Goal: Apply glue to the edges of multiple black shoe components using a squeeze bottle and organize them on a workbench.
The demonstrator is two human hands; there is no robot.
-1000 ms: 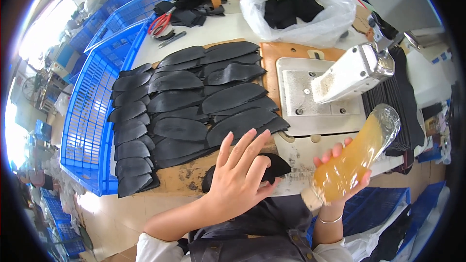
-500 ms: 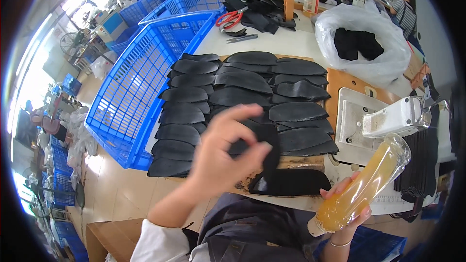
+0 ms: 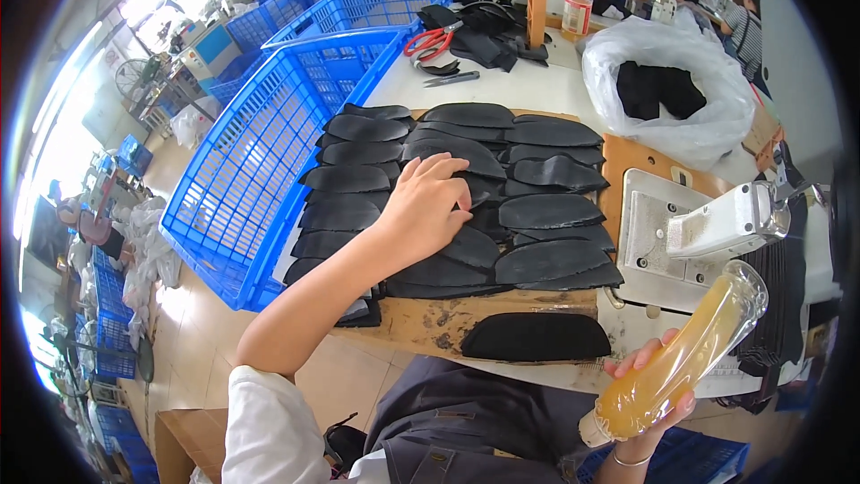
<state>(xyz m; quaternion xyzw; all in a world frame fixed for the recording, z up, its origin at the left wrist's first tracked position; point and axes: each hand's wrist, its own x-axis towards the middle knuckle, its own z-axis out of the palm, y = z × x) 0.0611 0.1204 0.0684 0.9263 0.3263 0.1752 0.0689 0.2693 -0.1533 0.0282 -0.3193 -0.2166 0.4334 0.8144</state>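
Note:
My left hand (image 3: pixel 428 206) reaches over the middle column of overlapping black half-moon pieces (image 3: pixel 551 211), thumb and fingers pinched at the edge of one black piece (image 3: pixel 479 190). How much of that piece is gripped is partly hidden by the fingers. A single matte black half-moon piece (image 3: pixel 536 337) lies apart at the front edge of the wooden board (image 3: pixel 408 324). At the lower right, my right hand (image 3: pixel 658 385) is wrapped round a clear bottle of yellowish liquid (image 3: pixel 685 350). The bottle is tilted, its pale narrow end pointing down to the left.
Left of the board stands a blue plastic crate (image 3: pixel 242 175). A white sewing-machine arm (image 3: pixel 726 220) lies to the right, near a plastic bag (image 3: pixel 618 54) of black pieces. Red-handled scissors (image 3: pixel 432 41), small snips (image 3: pixel 452 79) and black scraps (image 3: pixel 488 31) are behind.
My left hand has moved up and away from the front of the board to the middle column. The single front piece is uncovered. My right hand and bottle have shifted slightly lower.

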